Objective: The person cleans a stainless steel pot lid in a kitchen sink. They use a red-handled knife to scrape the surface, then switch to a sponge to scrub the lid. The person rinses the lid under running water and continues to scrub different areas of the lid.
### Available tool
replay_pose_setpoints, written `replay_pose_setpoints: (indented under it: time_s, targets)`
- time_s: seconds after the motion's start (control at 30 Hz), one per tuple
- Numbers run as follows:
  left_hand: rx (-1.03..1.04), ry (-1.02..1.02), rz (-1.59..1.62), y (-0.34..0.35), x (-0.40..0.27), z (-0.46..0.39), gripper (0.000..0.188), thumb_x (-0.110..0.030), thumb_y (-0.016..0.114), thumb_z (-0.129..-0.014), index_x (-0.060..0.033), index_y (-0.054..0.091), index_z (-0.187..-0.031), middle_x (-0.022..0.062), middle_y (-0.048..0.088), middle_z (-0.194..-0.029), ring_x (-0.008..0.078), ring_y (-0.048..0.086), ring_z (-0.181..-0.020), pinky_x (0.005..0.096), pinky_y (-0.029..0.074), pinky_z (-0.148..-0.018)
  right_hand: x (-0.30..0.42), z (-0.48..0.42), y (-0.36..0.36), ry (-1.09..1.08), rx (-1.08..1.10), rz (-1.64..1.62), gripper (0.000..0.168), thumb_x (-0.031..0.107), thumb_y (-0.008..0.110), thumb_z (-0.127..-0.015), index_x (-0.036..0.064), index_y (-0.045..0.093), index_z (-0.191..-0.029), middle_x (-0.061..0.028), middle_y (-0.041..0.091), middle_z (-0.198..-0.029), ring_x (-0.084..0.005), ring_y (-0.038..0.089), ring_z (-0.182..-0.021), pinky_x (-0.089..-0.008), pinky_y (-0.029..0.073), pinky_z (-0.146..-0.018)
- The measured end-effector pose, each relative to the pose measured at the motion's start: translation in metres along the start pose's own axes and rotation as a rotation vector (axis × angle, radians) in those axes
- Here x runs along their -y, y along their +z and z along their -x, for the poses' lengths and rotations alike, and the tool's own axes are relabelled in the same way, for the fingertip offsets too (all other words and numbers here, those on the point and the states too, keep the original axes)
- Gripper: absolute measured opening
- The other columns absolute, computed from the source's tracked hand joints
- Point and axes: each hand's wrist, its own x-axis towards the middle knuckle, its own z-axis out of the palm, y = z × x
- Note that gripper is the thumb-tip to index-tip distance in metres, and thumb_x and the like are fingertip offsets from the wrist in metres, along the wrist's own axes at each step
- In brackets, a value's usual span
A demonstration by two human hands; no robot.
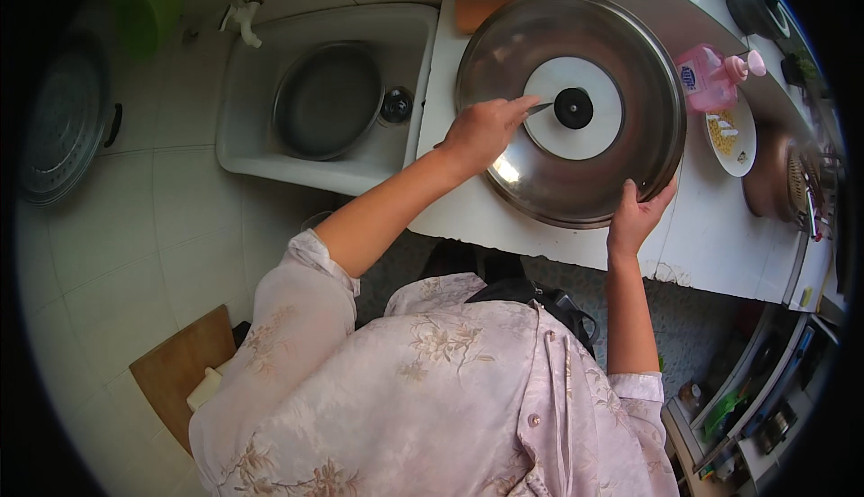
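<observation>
A large round stainless-steel pot lid (499, 44) lies on the white tiled counter, its pale centre disc (547, 78) carrying a black knob (574, 108). My left hand (480, 134) reaches over the lid's left side, gripping a slim pointed tool (540, 109), perhaps a knife. Its dark tip is beside the knob; whether it touches the disc I cannot tell. Most of the tool is hidden by my fingers, and a dark end shows at my wrist. At the lid's lower right rim, my right hand (633, 217) holds the edge between thumb and fingers.
Left of the counter, a white sink (236, 139) holds a dark round pan (329, 102) beside the drain, below a tap (243, 21). A pink pump bottle (709, 78) and a plate (741, 134) with yellow kernels stand right of the lid. A wooden board (182, 362) leans lower left.
</observation>
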Motion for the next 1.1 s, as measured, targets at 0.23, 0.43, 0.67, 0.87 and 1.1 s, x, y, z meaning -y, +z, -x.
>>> replay_pose_setpoints:
  time_s: [0.23,0.43,0.67,0.87,1.1]
  targets:
    - [0.300,-0.287,-0.398,0.009,0.062,-0.023,0.024,-0.020,0.048,-0.087,-0.0028,0.064,-0.086,0.0199,0.062,-0.083,0.0383,0.059,-0.080,0.0449,0.047,-0.070,0.007,0.001,0.005,-0.009,0.003,-0.002,0.054,-0.006,0.049,-0.080,-0.001,0.029,-0.129,-0.0121,0.045,-0.122,-0.0189,0.047,-0.110,-0.0289,0.035,-0.096]
    - [0.513,-0.330,-0.254,0.037,0.034,-0.009,0.030,-0.024,0.048,-0.087,-0.0010,0.065,-0.080,0.0215,0.062,-0.084,0.0386,0.059,-0.082,0.0453,0.046,-0.075,0.007,0.000,0.006,-0.007,0.017,0.000,0.055,-0.008,0.049,-0.079,0.000,0.029,-0.130,-0.0118,0.044,-0.123,-0.0190,0.046,-0.111,-0.0289,0.033,-0.098]
    - [0.489,-0.326,-0.136,0.062,0.058,0.010,0.032,-0.025,0.046,-0.085,-0.0013,0.064,-0.073,0.0140,0.063,-0.067,0.0306,0.061,-0.068,0.0395,0.048,-0.067,0.006,0.004,0.006,0.036,0.017,-0.050,0.056,-0.009,0.048,-0.078,0.001,0.029,-0.130,-0.0112,0.043,-0.124,-0.0192,0.045,-0.113,-0.0292,0.032,-0.099]
    - [0.511,-0.356,0.041,0.073,0.021,0.008,0.035,-0.023,0.046,-0.087,0.0008,0.060,-0.066,0.0103,0.058,-0.054,0.0209,0.057,-0.049,0.0338,0.046,-0.054,0.009,0.009,0.011,0.037,-0.001,-0.062,0.058,-0.009,0.047,-0.077,0.001,0.027,-0.130,-0.0125,0.043,-0.123,-0.0198,0.045,-0.112,-0.0297,0.032,-0.099]
    - [0.588,-0.725,0.323,0.059,0.020,0.007,0.030,-0.021,0.046,-0.082,0.0013,0.058,-0.066,0.0075,0.056,-0.052,0.0148,0.047,-0.038,0.0278,0.041,-0.042,0.001,0.015,0.007,0.040,-0.032,-0.026,0.059,-0.008,0.046,-0.076,0.002,0.026,-0.130,-0.0138,0.044,-0.122,-0.0219,0.046,-0.112,-0.0303,0.033,-0.098]
